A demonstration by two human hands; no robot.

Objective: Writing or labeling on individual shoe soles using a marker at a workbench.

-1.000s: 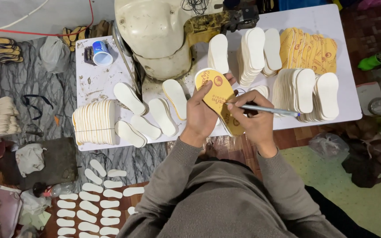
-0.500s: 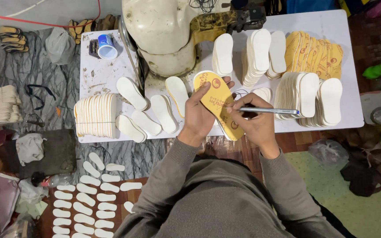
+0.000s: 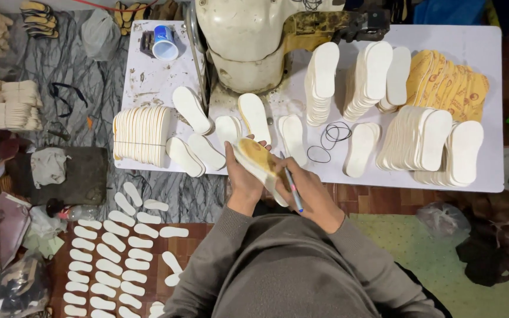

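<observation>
Insole (image 3: 255,159), yellow and pinched in left hand (image 3: 244,175), could buckle at 3 o'clock under the brush (image 3: 291,187) gripped in right hand (image 3: 308,191).

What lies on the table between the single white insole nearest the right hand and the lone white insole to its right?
Between insole and insole: dark rubber bands, head view.

A yellow insole (image 3: 256,158) is held tilted, a pen (image 3: 291,187) against it.

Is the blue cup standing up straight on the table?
No, the blue cup lies tipped on its side on the white table, its open mouth showing.
</observation>
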